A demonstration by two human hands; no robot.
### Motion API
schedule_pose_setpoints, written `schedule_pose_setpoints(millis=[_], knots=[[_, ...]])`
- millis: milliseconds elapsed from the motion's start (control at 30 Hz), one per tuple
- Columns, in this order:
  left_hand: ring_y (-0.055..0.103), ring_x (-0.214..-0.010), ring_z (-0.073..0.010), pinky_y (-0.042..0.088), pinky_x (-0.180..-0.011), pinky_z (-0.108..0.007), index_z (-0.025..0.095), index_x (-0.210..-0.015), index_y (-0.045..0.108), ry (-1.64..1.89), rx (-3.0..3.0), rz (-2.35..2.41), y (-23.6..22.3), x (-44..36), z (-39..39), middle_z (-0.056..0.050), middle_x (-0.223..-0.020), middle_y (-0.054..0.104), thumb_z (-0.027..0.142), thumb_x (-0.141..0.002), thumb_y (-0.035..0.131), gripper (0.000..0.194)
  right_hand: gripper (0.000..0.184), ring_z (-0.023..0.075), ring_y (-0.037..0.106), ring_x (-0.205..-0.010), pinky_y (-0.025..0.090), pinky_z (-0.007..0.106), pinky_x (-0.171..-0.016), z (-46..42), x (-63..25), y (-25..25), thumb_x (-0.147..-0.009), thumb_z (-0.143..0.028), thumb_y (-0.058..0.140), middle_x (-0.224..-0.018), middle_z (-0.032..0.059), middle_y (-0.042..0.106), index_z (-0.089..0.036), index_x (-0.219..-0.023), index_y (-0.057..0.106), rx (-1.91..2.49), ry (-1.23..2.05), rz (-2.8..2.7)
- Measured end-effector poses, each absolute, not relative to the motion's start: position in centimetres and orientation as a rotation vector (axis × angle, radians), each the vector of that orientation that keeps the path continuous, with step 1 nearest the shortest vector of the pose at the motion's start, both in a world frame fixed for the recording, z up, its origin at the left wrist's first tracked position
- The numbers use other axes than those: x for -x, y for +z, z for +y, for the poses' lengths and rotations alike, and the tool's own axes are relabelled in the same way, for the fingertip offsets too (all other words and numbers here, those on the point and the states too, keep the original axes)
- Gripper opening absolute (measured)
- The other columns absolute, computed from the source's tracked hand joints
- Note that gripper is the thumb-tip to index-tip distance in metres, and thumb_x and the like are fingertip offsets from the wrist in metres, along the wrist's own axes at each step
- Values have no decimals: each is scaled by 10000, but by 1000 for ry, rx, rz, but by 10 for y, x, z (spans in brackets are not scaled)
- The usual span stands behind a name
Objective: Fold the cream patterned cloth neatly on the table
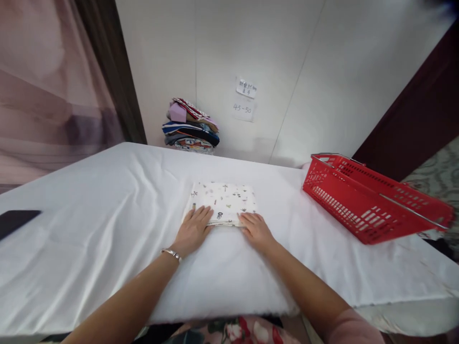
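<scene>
A folded white cloth [225,198] with small printed figures lies flat on the white-covered table in front of me. Its near edge shows stacked layers. My left hand [195,227] rests on the near left corner of the cloth, fingers stretched out and flat. On the near right corner lies my right hand [257,230], its fingers extended over the edge. Both palms face down, and the thumbs point inward along the near fold. Whether any fingertips are tucked under the cloth I cannot tell.
A red plastic basket [358,196] with metal handles stands on the right of the white tablecloth [118,229]. Folded clothes [191,126] are piled at the back by the wall. A dark flat object [17,220] lies at the left edge. Paper labels [244,110] hang on the wall.
</scene>
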State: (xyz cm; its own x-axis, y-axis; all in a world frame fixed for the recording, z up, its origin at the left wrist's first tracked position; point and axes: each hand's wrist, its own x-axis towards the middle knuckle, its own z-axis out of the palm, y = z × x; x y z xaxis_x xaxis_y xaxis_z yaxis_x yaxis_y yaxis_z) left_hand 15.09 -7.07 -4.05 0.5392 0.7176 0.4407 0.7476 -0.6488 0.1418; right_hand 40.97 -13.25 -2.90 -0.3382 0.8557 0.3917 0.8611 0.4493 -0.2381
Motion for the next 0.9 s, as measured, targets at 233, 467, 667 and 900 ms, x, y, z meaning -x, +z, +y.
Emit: schedule_pose_setpoints(millis=[233, 467, 667, 900], knots=[[368, -1285, -253, 239, -1074, -467, 208, -1281, 462, -667, 2701, -1306, -40, -152, -69, -75, -1367, 455, 333, -874, 395, 430, 274, 207, 569, -1020, 469, 328, -801, -133, -477, -20, -844, -317, 442, -1107, 79, 631, -192, -987, 640, 1808, 583, -1299], [377, -1277, -245, 254, -1066, -458, 211, -1257, 484, -666, 2708, -1327, -36, -152, -70, -66, -1349, 478, 353, -881, 379, 415, 255, 108, 586, -510, 399, 190, -412, -109, -470, -16, -794, -383, 561, -719, 41, 675, -153, -848, 656, 1881, 977, -1176], [393, -1266, -235, 271, -1059, -448, 196, -1236, 513, -693, 2699, -1344, -33, -153, -70, -59, -1328, 503, 377, -908, 316, 423, 352, 80, 529, -450, 356, 180, -392, -101, -465, -3, -710, -266, 677, -658, -14, 625, -141, -1031, 603, 1904, 1004, -1094], [399, -1261, -224, 271, -1059, -439, 197, -1229, 522, -692, 2686, -1354, -32, -154, -70, -49, -1326, 505, 336, -906, 313, 409, 336, 78, 524, -447, 354, 158, -396, -107, -462, -4, -771, -258, 614, -549, -49, 568, -171, -1082, 524, 1905, 1094, -1036]])
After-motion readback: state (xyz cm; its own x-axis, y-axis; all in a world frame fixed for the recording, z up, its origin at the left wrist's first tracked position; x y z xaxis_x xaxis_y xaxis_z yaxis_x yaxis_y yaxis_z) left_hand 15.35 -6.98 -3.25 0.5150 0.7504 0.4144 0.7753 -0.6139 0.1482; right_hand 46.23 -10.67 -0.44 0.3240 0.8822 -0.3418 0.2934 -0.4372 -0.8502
